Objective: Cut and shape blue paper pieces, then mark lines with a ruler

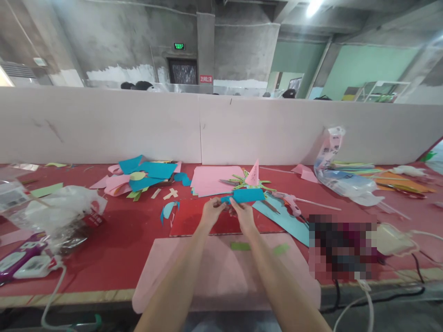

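Both my hands meet over the middle of the red table [121, 244]. My left hand [212, 213] and my right hand [242, 213] are closed in a pinch on a strip of blue paper [247, 195], which sticks out to the right above my right hand. Under the hands lies a red sheet [194, 221]. A large pink sheet [214, 272] lies nearer to me, with two small green scraps [240, 246] on it. Behind the blue strip stands a small pink paper cone [254, 175] on green paper strips.
A white partition [138, 124] closes the back of the table. Blue and pink paper scraps [145, 175] lie at the back left, a pink stack [211, 180] at the centre. A light blue sheet [287, 221] and a glue gun [292, 203] lie right. Plastic bags [58, 212] sit left, coloured sheets in plastic [349, 182] right.
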The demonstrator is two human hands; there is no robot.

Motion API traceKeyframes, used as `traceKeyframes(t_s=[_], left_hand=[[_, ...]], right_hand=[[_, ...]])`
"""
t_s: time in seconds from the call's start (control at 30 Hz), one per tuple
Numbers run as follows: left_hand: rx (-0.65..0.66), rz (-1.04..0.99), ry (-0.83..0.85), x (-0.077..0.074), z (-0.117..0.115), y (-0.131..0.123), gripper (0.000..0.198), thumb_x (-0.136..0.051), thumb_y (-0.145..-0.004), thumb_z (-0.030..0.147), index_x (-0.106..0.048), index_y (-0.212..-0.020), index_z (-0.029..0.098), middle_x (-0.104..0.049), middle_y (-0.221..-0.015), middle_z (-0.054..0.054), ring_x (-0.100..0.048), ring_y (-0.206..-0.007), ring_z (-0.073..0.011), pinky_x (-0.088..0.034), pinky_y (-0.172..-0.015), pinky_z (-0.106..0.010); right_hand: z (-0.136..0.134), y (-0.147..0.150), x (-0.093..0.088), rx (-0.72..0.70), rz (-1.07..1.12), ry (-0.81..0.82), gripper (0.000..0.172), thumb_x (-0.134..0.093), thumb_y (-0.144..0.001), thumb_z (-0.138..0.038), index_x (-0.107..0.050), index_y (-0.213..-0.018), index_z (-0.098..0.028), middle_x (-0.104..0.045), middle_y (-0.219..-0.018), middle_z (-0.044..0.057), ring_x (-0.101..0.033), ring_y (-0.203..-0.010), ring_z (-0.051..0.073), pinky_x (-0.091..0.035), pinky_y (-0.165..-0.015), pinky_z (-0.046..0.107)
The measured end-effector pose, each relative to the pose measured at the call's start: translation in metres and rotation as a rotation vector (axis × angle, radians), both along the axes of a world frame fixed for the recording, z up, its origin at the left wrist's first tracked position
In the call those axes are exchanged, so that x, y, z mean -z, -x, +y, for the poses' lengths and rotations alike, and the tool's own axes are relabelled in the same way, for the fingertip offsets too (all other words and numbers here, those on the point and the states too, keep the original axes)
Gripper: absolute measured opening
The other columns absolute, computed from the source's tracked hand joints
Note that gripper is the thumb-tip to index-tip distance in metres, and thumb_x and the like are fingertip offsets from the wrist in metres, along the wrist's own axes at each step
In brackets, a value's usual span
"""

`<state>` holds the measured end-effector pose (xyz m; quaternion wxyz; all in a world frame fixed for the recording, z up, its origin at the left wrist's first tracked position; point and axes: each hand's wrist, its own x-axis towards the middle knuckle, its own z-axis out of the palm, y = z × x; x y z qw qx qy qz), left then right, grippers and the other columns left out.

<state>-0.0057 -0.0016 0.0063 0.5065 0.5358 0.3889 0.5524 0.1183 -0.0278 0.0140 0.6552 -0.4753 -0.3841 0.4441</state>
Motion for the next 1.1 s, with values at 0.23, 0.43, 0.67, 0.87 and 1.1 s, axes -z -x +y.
traceKeyframes(t_s=[0.23, 0.43, 0.67, 0.87, 1.1], left_hand=[[-0.04, 0.076, -0.116, 0.0017, -0.0031, -0.002, 0.02, -0.069, -0.066, 0.032, -0.065, -0.078, 0.016, -0.07, -0.073, -0.002, -0.064, -0.068, -0.0154, -0.05, -0.066, -0.026], [-0.093, 0.14, -0.101, 0.0048, -0.0017, -0.0004, 0.02, -0.066, -0.07, 0.036, -0.06, -0.068, 0.017, -0.067, -0.064, -0.001, -0.063, -0.063, -0.0161, -0.048, -0.062, -0.026], [-0.061, 0.166, -0.12, 0.0026, -0.0046, -0.0019, 0.023, -0.056, -0.079, 0.038, -0.057, -0.066, 0.02, -0.069, -0.066, -0.002, -0.067, -0.068, -0.0178, -0.049, -0.064, -0.026], [-0.042, 0.179, -0.097, 0.0006, -0.0063, -0.0009, 0.025, -0.055, -0.08, 0.04, -0.06, -0.066, 0.02, -0.068, -0.065, -0.002, -0.066, -0.066, -0.0184, -0.049, -0.065, -0.027], [-0.069, 0.302, -0.132, -0.0028, -0.0084, 0.0011, 0.03, -0.051, -0.083, 0.038, -0.055, -0.059, 0.021, -0.061, -0.054, 0.001, -0.06, -0.055, -0.015, -0.044, -0.061, -0.024]], right_hand=[[0.0057, -0.0013, 0.0087, 0.046, -0.008, -0.013, 0.034, -0.077, -0.057, -0.049, -0.067, -0.066, -0.018, -0.066, -0.055, 0.002, -0.06, -0.047, 0.018, -0.047, -0.042, 0.028], [0.0028, -0.0008, 0.007, 0.009, -0.08, -0.027, 0.035, -0.077, -0.057, -0.048, -0.069, -0.074, -0.018, -0.071, -0.066, 0.004, -0.066, -0.057, 0.024, -0.051, -0.046, 0.03], [-0.0003, 0.0006, 0.0017, 0.067, -0.118, -0.075, 0.031, -0.077, -0.058, -0.046, -0.065, -0.068, -0.019, -0.068, -0.058, 0.002, -0.062, -0.046, 0.021, -0.049, -0.046, 0.03], [0.001, 0.0, 0.003, 0.077, -0.099, -0.032, 0.031, -0.077, -0.057, -0.048, -0.063, -0.061, -0.021, -0.062, -0.046, 0.0, -0.057, -0.041, 0.02, -0.045, -0.043, 0.031], [0.0007, -0.0007, 0.0032, 0.061, -0.105, -0.011, 0.033, -0.077, -0.057, -0.05, -0.062, -0.057, -0.021, -0.061, -0.044, 0.001, -0.055, -0.04, 0.018, -0.043, -0.043, 0.029]])
